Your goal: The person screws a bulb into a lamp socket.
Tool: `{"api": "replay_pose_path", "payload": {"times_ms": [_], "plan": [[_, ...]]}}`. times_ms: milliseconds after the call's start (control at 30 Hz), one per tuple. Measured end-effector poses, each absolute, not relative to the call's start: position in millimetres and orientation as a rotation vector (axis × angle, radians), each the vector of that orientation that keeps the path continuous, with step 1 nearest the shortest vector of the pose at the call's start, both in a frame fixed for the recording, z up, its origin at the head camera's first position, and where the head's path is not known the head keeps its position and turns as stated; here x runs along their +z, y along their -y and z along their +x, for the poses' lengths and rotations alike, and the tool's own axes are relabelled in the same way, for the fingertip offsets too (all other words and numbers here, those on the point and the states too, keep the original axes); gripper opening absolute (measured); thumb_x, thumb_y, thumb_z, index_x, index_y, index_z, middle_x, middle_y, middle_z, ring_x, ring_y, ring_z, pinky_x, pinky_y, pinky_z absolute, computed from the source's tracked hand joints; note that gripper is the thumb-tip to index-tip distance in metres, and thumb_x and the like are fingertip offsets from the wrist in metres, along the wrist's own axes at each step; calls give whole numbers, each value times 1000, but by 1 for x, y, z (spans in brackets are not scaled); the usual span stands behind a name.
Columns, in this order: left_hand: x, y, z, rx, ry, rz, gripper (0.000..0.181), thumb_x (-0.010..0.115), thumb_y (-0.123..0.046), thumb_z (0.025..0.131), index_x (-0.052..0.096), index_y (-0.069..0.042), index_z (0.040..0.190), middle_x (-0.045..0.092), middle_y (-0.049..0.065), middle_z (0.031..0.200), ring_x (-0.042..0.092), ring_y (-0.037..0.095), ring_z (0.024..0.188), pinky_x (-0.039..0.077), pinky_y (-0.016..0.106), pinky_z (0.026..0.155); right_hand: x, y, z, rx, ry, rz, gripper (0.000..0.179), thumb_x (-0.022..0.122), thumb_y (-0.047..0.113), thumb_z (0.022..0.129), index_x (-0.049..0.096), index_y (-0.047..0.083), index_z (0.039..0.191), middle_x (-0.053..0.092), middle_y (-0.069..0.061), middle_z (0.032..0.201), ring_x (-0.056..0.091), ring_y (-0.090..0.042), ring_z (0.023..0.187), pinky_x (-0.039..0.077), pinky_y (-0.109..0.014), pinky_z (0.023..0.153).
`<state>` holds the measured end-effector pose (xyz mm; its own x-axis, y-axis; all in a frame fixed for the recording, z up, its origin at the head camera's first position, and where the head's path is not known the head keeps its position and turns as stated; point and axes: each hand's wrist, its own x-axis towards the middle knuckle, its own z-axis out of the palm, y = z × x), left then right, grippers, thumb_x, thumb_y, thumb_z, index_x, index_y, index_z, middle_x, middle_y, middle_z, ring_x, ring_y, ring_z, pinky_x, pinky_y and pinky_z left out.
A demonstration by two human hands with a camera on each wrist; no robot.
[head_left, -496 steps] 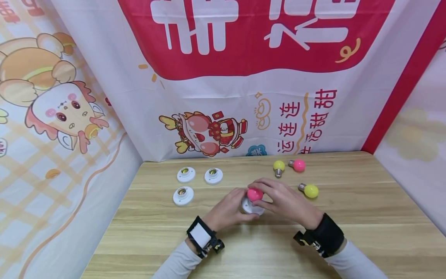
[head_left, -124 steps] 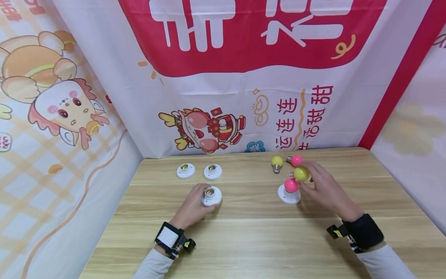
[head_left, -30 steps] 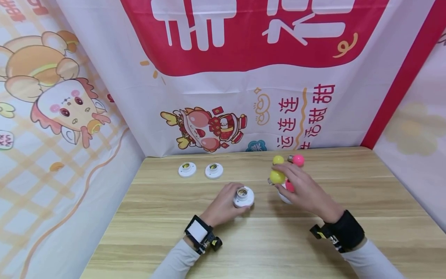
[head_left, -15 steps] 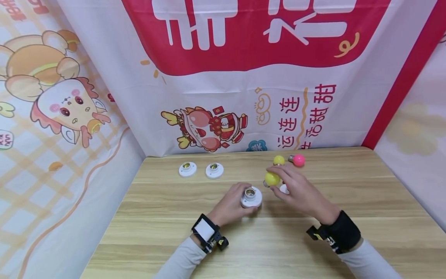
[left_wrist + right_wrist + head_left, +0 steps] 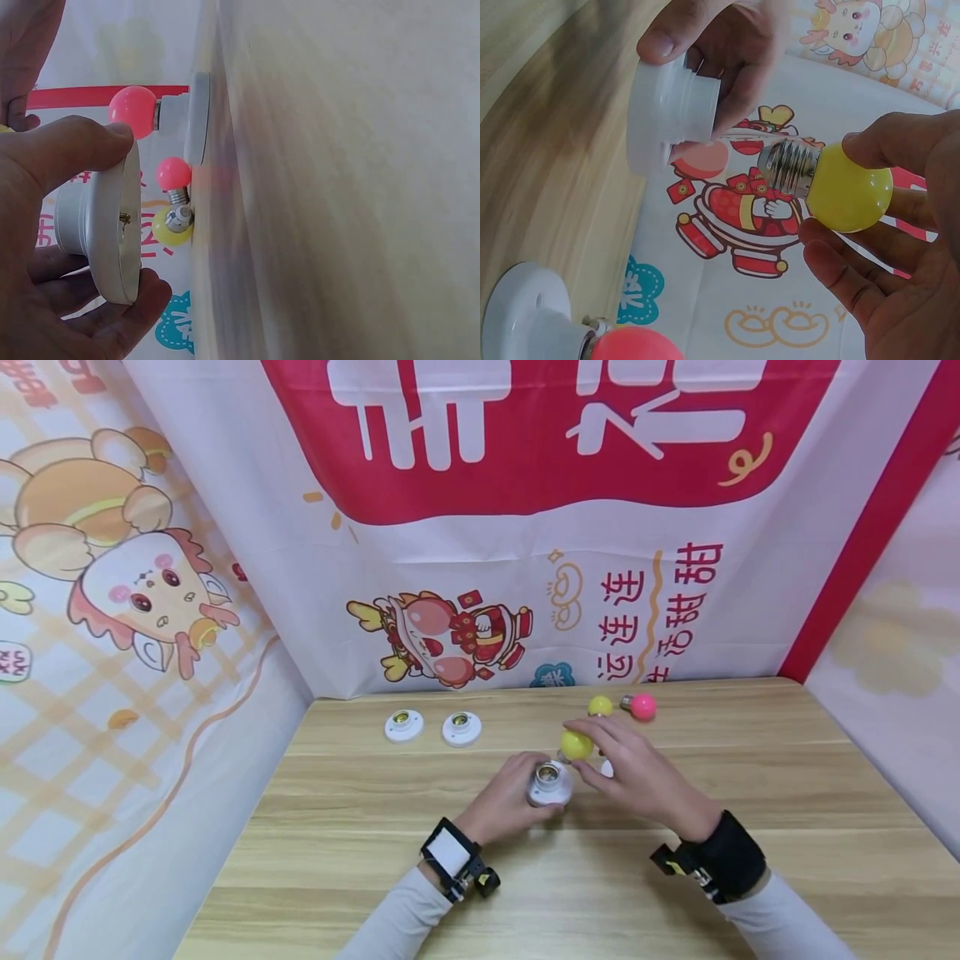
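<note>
My left hand (image 5: 504,803) grips a white round lamp socket (image 5: 557,793) by its rim, its opening turned up. In the left wrist view this socket (image 5: 99,225) hangs clear of the tabletop. Between thumb and fingers, my right hand (image 5: 641,777) holds a yellow light bulb (image 5: 576,744). The right wrist view shows the bulb's metal screw base (image 5: 789,166) pointing toward the socket, with a gap between them. A pink bulb (image 5: 135,112) stands screwed into another white socket (image 5: 176,116); in the head view my right hand hides most of it.
Two white sockets (image 5: 403,726) (image 5: 461,728) without bulbs lie at the back left of the wooden table (image 5: 360,860). At the back right lie a yellow bulb (image 5: 600,705), partly hidden by my right hand, and a pink bulb (image 5: 642,707). Printed cloth (image 5: 480,552) hangs behind.
Earlier both hands worked on the pink bulb and its socket. Since then the left hand has brought another socket rightward, and the right hand has picked up the yellow bulb and moved it left.
</note>
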<state>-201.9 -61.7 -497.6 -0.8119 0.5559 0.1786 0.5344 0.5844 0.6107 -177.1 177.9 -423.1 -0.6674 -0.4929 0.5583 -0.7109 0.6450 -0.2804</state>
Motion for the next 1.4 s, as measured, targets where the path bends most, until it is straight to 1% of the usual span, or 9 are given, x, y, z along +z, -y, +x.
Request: {"api": "replay_pose_path", "payload": {"times_ms": [267, 500, 633, 733, 833, 933, 1133, 1267, 1400], "plan": [[-495, 57, -203, 1065, -2739, 947, 76, 86, -31, 91, 49, -11, 154, 59, 7, 151, 56, 20, 138, 51, 38, 118, -422, -173, -180, 673, 2414, 957, 56, 86, 15, 90, 64, 6, 141, 69, -12, 138, 66, -30, 127, 61, -51, 105], [-496, 54, -205, 1065, -2728, 938, 74, 85, -31, 91, 50, -12, 153, 61, 6, 148, 57, 19, 135, 52, 37, 117, -422, -171, -181, 714, 2465, 972, 55, 83, 18, 93, 62, 6, 142, 69, -11, 138, 68, -26, 126, 62, -46, 103], [-495, 53, -205, 1084, -2711, 930, 74, 86, -31, 90, 50, -15, 153, 61, 4, 147, 57, 18, 134, 52, 37, 116, -424, -169, -181, 734, 2472, 990, 55, 84, 15, 92, 62, 5, 141, 70, -11, 136, 68, -25, 123, 63, -45, 101], [-495, 53, -205, 1092, -2701, 930, 76, 86, -31, 91, 48, -18, 156, 60, 2, 149, 56, 17, 135, 52, 38, 117, -427, -169, -182, 719, 2459, 1015, 54, 84, 13, 91, 62, 4, 140, 70, -10, 136, 68, -26, 124, 62, -46, 102], [-494, 53, -204, 1091, -2703, 934, 79, 85, -31, 91, 46, -19, 158, 59, 2, 151, 55, 18, 136, 52, 38, 117, -429, -169, -182, 690, 2452, 1034, 54, 83, 14, 91, 63, 6, 140, 69, -10, 139, 66, -28, 129, 60, -48, 107], [-494, 53, -204, 1075, -2716, 945, 79, 85, -32, 92, 44, -19, 159, 58, 3, 152, 55, 18, 137, 52, 37, 117, -430, -169, -181, 663, 2461, 1034, 54, 83, 15, 91, 63, 8, 141, 67, -9, 141, 65, -28, 131, 59, -48, 109], [-494, 52, -203, 1062, -2730, 973, 81, 84, -33, 92, 43, -20, 160, 59, 3, 152, 56, 18, 136, 52, 36, 116, -430, -168, -181, 673, 2518, 1039, 55, 81, 16, 94, 61, 10, 145, 66, -9, 143, 65, -26, 131, 61, -43, 105], [-494, 53, -202, 1051, -2741, 981, 82, 84, -34, 92, 43, -18, 161, 59, 4, 152, 56, 18, 136, 53, 36, 116, -430, -169, -181, 694, 2581, 1048, 56, 80, 18, 96, 60, 13, 148, 66, -7, 144, 63, -25, 134, 59, -43, 109], [-493, 52, -201, 1039, -2753, 991, 81, 83, -35, 93, 43, -17, 161, 59, 4, 153, 56, 19, 137, 53, 36, 115, -431, -170, -181, 697, 2618, 1047, 53, 80, 18, 96, 62, 16, 147, 66, -5, 145, 62, -25, 137, 57, -45, 112]]}}
